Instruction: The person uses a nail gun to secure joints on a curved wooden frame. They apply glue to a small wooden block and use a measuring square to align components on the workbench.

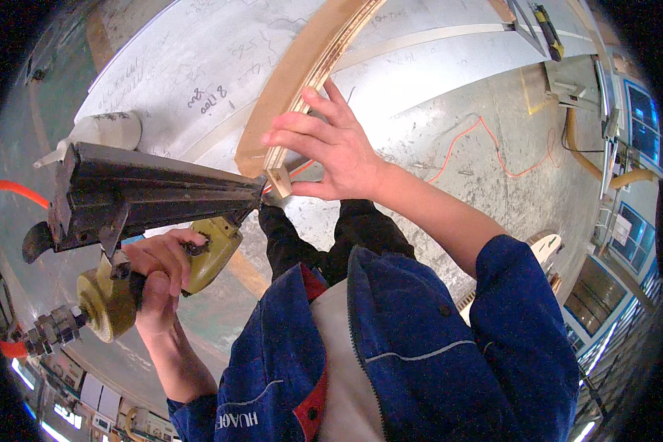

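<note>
My left hand [162,272] is wrapped round the grip of a yellow air nail gun [217,247]. Its long dark magazine [155,195] points right, with the nose close to the near end of a curved plywood piece [280,88]. My right hand [339,147] grips that end, thumb on the near side and fingers over the layered edge. At the tip, between the thumb and the gun's nose, sits a small wooden block [278,181]. Whether the nose touches the wood I cannot tell.
The plywood rests over a white worktop [177,88] with pencil marks. A white bottle [118,131] lies behind the gun. An orange hose [15,190] runs at the left, and a thin orange line [481,118] crosses the floor. A yellow-and-black hand tool [549,33] lies far right.
</note>
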Available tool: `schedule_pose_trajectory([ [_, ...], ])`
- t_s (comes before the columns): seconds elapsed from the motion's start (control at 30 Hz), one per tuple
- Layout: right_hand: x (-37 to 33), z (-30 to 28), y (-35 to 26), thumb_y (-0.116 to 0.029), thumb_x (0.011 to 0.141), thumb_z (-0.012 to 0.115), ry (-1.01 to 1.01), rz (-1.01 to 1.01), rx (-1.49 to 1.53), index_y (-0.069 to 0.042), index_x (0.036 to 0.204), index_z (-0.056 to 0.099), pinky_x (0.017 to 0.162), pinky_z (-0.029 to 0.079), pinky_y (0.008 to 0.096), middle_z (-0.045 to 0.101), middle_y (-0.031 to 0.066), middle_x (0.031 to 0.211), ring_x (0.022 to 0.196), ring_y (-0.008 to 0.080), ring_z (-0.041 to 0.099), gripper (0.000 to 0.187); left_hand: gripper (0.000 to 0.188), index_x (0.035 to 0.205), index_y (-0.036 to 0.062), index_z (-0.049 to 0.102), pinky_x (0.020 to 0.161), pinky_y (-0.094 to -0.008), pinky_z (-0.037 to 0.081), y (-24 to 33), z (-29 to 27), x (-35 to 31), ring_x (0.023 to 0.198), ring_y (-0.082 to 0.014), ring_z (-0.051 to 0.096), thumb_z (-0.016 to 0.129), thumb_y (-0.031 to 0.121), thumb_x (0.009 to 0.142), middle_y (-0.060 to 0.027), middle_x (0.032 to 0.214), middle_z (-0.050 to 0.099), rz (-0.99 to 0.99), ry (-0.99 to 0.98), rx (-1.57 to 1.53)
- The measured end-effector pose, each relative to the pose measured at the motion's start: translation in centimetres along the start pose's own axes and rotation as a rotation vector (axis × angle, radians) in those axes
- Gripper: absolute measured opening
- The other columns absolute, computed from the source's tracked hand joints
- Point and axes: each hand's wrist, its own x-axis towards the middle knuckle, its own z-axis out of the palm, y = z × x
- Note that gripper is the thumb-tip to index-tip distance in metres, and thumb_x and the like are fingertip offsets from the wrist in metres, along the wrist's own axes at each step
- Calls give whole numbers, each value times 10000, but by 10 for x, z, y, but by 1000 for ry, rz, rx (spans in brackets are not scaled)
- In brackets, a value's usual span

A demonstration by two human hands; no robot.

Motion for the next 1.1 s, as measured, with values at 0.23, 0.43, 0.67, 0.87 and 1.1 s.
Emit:
schedule_pose_trajectory([
  [0.23, 0, 0, 0, -439, 622, 812, 4, -5, 7, -272, 1279, 612, 1192, 150, 608, 526, -35, 1343, 1425, 308, 258, 707, 434, 597, 144, 401, 826, -481, 508, 1, 0, 1, 488, -130, 468, 690, 305, 878, -5, 523, 477, -12, -4, -5],
  [0.43, 0, 2, 0, -421, 552, 832, 26, -3, 12, -285, 1305, 581, 1187, 166, 616, 514, -58, 1361, 1396, 299, 303, 805, 440, 595, 149, 396, 829, -490, 502, 0, -1, -1, 493, -131, 472, 694, 303, 880, -7, 528, 480, -14, -4, -20],
  [0.67, 0, 3, 0, -421, 521, 839, 39, -4, 10, -290, 1319, 565, 1185, 170, 616, 514, -67, 1358, 1374, 293, 333, 854, 389, 648, 147, 412, 830, -494, 499, 0, 3, -3, 497, -136, 465, 684, 283, 889, -3, 541, 466, -2, 22, -1],
  [0.87, -1, 4, 1, -423, 535, 833, 50, 0, 28, -291, 1310, 573, 1186, 166, 617, 515, -71, 1354, 1378, 290, 329, 828, 385, 645, 144, 411, 821, -491, 504, -1, 0, -1, 498, -136, 469, 681, 277, 886, -4, 547, 476, 6, -3, 8],
  [1.1, 0, 4, 0, -402, 523, 841, 49, 4, 42, -288, 1309, 572, 1183, 172, 623, 511, -75, 1365, 1398, 284, 307, 838, 409, 619, 145, 409, 816, -489, 504, 2, 0, 0, 503, -133, 471, 700, 287, 870, 1, 549, 482, -21, -6, -3],
])
